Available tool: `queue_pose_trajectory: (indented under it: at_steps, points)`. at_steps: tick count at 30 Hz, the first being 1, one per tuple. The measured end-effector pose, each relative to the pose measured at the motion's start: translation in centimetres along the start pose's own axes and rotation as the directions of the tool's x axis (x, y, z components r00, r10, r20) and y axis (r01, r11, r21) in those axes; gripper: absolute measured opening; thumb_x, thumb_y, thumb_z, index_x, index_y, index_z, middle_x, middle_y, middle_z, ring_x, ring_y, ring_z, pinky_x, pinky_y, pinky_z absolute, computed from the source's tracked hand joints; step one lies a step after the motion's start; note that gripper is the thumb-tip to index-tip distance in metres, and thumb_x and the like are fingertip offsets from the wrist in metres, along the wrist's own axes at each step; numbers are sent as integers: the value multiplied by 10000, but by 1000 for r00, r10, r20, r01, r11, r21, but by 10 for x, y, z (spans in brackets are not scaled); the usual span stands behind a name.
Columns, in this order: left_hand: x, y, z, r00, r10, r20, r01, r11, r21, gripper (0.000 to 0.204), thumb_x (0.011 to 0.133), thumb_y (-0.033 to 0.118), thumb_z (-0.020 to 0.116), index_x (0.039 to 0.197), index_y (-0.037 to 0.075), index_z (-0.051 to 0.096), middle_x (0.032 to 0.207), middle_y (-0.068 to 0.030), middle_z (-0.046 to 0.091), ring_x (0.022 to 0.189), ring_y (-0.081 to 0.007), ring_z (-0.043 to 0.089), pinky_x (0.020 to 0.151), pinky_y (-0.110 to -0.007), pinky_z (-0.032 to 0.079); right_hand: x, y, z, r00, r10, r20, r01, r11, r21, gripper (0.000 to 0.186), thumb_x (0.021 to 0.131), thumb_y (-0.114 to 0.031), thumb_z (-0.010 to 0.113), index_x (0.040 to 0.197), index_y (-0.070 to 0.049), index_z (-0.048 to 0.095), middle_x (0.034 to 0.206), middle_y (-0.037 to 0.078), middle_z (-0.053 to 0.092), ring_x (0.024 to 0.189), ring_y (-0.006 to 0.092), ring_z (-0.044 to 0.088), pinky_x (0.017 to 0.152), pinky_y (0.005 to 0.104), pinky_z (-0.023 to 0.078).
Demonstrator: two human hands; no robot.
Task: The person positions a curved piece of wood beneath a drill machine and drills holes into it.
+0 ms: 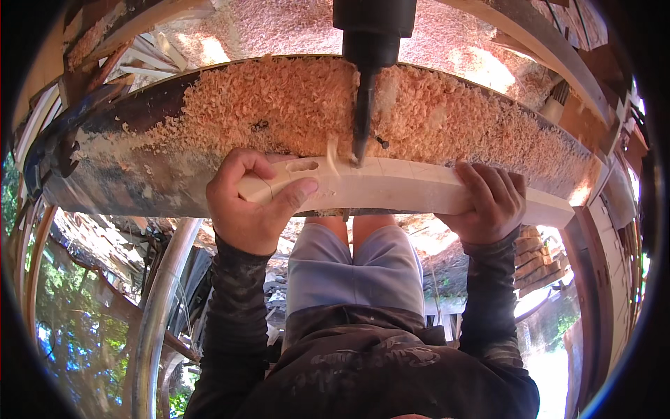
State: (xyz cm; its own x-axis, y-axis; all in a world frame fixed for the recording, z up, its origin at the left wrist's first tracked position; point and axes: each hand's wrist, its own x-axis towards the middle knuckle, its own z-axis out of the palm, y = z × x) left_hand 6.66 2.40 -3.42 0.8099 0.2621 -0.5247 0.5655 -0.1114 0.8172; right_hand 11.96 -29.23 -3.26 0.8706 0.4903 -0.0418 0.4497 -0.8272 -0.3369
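A long, pale, slightly curved wooden piece (pixel 391 187) lies across the near edge of a dark worktable (pixel 132 178). Near its left end, my left hand (pixel 252 199) grips it, the thumb on top beside an oval slot (pixel 302 166) cut in the wood. My right hand (pixel 488 199) is wrapped over the piece toward its right end. Between my hands, the dark tool bit (pixel 363 119) of a black machine head (pixel 375 28) comes down to the wood's far edge, its tip at the surface. A curled wood shaving (pixel 333 157) stands beside the bit.
Wood shavings (pixel 265 98) heap over the far part of the table, and more cover the ground beyond. A small dark bolt (pixel 382 142) sits by the bit. Wooden boards (pixel 558 56) stand at far right; a metal pipe (pixel 164 293) runs down at lower left.
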Motion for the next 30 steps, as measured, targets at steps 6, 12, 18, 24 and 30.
queue_pose_trajectory:
  at_steps: [6, 12, 18, 24, 30]
  points:
    - [5, 18, 2, 995, -89, 45, 88, 995, 39, 417, 724, 37, 885, 901, 46, 507, 955, -113, 658, 1008, -222, 698, 859, -336, 553, 0, 1, 1, 1000, 13, 21, -13, 1000, 10, 515, 601, -312, 897, 1050, -162, 696, 852, 6, 692, 750, 202, 677, 716, 377, 464]
    - [6, 17, 0, 995, -90, 50, 86, 994, 69, 391, 739, 22, 871, 915, 44, 522, 983, -153, 699, 998, -219, 701, 865, -336, 553, 9, 2, -2, 999, 14, 29, -14, 1000, 8, 505, 619, -339, 894, 1053, -174, 696, 847, -1, 685, 732, 190, 664, 713, 375, 454]
    - [10, 21, 5, 994, -97, 45, 95, 995, 34, 384, 745, 16, 864, 911, 45, 519, 1011, -181, 713, 998, -227, 704, 873, -352, 559, 14, 6, -4, 999, 13, 46, -13, 1000, -7, 510, 617, -357, 898, 1048, -178, 695, 825, -8, 676, 720, 187, 657, 693, 374, 446]
    - [18, 14, 2, 996, 65, 57, -67, 997, 23, 391, 771, 59, 885, 913, 16, 524, 921, -165, 691, 963, -296, 743, 823, -387, 599, 18, 11, 0, 1000, -13, 9, 13, 1000, -7, 500, 610, -347, 894, 1037, -178, 696, 830, -10, 672, 720, 187, 657, 681, 378, 449]
    - [20, 22, 5, 998, -56, 22, 56, 998, -22, 365, 739, 7, 853, 898, 36, 526, 980, -172, 701, 1002, -254, 703, 894, -378, 555, 27, 13, -1, 1000, -12, 6, 12, 1000, 3, 494, 603, -323, 892, 1034, -176, 700, 832, -2, 675, 722, 196, 661, 691, 378, 456]
